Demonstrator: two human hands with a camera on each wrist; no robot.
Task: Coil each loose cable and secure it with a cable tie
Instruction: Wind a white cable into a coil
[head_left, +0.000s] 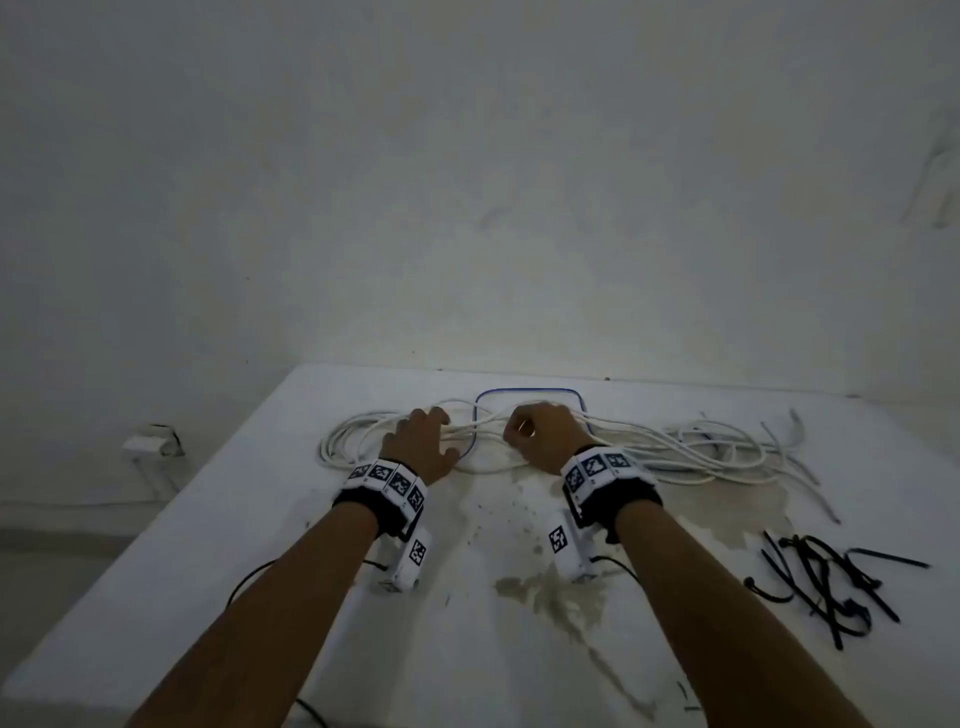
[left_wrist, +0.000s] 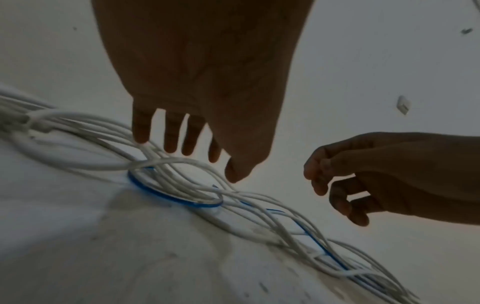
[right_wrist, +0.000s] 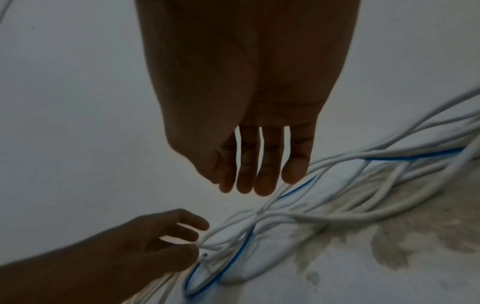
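Note:
Several white cables (head_left: 675, 452) lie in a long loose tangle across the far part of the white table (head_left: 208, 571), with rough loops at the left end (head_left: 353, 436). My left hand (head_left: 421, 441) is spread over the strands, its fingertips (left_wrist: 141, 139) touching the cables (left_wrist: 182, 179). Just to the right, my right hand (head_left: 540, 436) hovers over the bundle's middle with fingers loosely bent (left_wrist: 337, 179); in the right wrist view its fingertips (right_wrist: 259, 185) hang just above the cables (right_wrist: 337, 205), holding nothing. A pile of black cable ties (head_left: 826, 587) lies at the right.
A flat tray with a blue rim (head_left: 530, 391) sits under the cables near the wall. Brownish stains (head_left: 550, 592) mark the table's middle. A wall socket (head_left: 153, 441) is low on the left. The table's left edge drops off beside my left forearm.

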